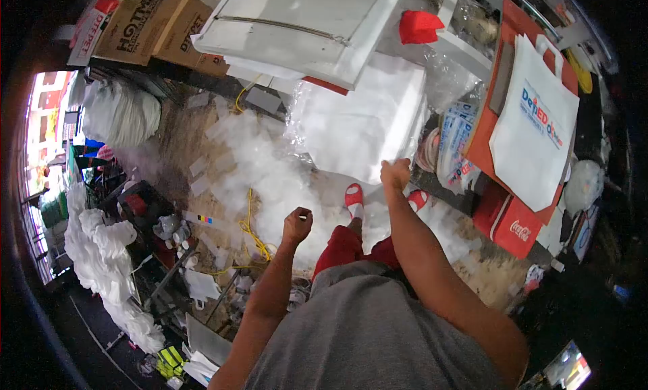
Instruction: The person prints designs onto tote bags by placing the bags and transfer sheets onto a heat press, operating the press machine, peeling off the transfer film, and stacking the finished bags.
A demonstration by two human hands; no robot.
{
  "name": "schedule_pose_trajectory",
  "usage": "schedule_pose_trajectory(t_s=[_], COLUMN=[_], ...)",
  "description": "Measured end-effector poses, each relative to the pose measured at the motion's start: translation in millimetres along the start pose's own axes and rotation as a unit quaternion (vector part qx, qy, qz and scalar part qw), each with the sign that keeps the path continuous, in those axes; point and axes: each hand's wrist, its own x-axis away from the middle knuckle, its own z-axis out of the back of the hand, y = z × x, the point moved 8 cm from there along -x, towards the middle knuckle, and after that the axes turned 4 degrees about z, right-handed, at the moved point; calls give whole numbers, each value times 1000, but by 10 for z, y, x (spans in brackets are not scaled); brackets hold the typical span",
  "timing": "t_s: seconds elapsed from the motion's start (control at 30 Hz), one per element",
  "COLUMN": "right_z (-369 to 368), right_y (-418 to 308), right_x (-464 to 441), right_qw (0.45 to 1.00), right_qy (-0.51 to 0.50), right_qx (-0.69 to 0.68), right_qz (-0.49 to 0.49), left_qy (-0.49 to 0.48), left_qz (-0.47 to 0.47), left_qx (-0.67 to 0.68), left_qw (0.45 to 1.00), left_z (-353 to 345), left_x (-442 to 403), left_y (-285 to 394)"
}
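Note:
A stack of white, cloth-like sheets [358, 120] lies on the work surface ahead of me, with clear plastic showing at its left side. My right hand [395, 174] pinches the near right corner of this stack. Whether it has one sheet or several cannot be made out. Lower and to the left, my left hand [298, 225] hangs in the air with its fingers curled in, and nothing shows in it. Above the stack is a white hinged board [304, 32], tilted. A red cloth [420, 27] sits to its right.
At the right, a white printed bag [536, 123] lies on an orange board [478, 137]. A red Coca-Cola box [506, 221] stands below it. Cardboard boxes [138, 22] are at the upper left. A yellow cord [250, 221] and white material [260, 167] lie on the floor.

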Motion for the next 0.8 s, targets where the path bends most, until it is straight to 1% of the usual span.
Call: schedule_pose_trajectory(t_s=[0.03,0.07,0.1,0.17,0.2,0.27,0.33,0.37,0.4,0.43,0.47,0.5,0.53,0.57,0.6,0.63,0.67,0.7,0.73,0.77,0.8], right_z=[35,38,76,203,453,396,718,859,997,1075,1116,1213,1294,1377,1433,1462,1444,1449,1460,1417,1340], right_y=[10,52,78,143,27,415,582,709,855,1072,1331,1486,1623,1703,1771,1828,1890,1900,1839,1794,1782], right_x=[26,32,25,17,133,-6,194,308,404,434,470,559,653,739,800,867,894,924,935,943,932], right_qw=[999,997,997,994,996,988,990,991,993,996,998,995,993,992,994,995,994,995,993,991,991], right_qy=[-5,-10,-5,76,16,55,32,31,33,13,-3,27,47,69,72,73,71,66,80,90,98], right_qx=[-33,-67,-68,-74,-87,-78,-71,-56,-41,-25,-8,-39,-35,-30,-32,-36,-55,-72,-66,-59,-64], right_qz=[-16,-33,-31,33,-4,118,121,113,103,89,69,91,99,103,82,61,57,23,49,77,69], left_qy=[2,38,73,145,154,164,131,132,89,44,108,135,97,103,153,159,161,163,179,174,193], left_qz=[-3,-21,-38,-125,-110,-96,-53,-58,-15,25,-27,2,37,-87,-67,-92,-80,-62,-90,-102,-113], left_qx=[2,-9,-20,-27,-21,-11,-77,-73,-87,-101,-117,-97,-78,-155,-116,-131,-93,-111,-132,-134,-124], left_qw=[1000,999,996,981,982,982,987,987,992,994,987,986,992,979,979,974,979,978,971,970,967], left_z=[26,112,196,338,385,456,391,401,354,291,215,155,175,58,51,83,128,165,127,132,207], left_x=[-92,-227,-381,-776,-996,-1312,-1553,-1583,-1647,-1692,-1738,-1802,-1758,-1868,-1891,-1846,-1802,-1745,-1774,-1708,-1633], left_y=[39,156,281,634,800,1124,1280,1346,1342,1346,1261,1104,1154,1082,959,1029,1059,1154,1116,1220,1307])
